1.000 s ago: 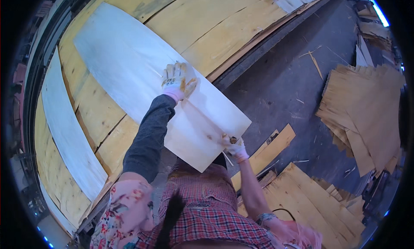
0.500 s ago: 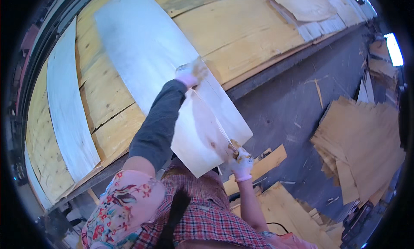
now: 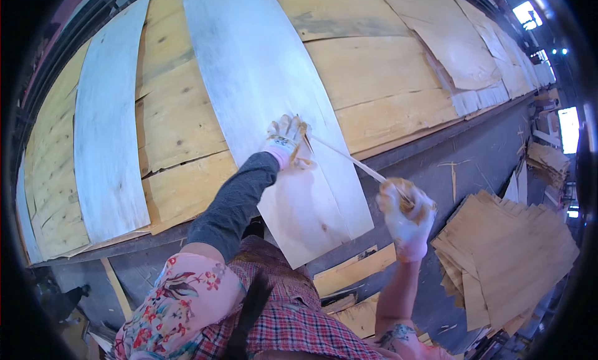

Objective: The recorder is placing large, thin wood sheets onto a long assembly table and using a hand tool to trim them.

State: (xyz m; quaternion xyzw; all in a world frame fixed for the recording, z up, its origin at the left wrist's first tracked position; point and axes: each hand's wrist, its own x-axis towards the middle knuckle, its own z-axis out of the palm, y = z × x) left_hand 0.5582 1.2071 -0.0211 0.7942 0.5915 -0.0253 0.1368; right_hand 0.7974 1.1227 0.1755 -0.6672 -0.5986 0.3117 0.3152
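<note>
While the right hand (image 3: pixel 408 211) grips a thin pale strip (image 3: pixel 355 161), the left hand (image 3: pixel 288 140) lies spread on the whitish veneer sheet (image 3: pixel 255 54), left of that grip. Dark printing (image 3: pixel 283 142) on the left glove (image 3: pixel 284 155) is too small to read; the strip's far end is hard to make out. One brown knot (image 3: pixel 323 226) marks the sheet.

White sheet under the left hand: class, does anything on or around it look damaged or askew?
Yes. The white sheet shows a long line, possibly a split, running toward its near edge. A thin strip slants past its side to the right hand. At right, the brown sheets lie fanned out, not squared up.
</note>
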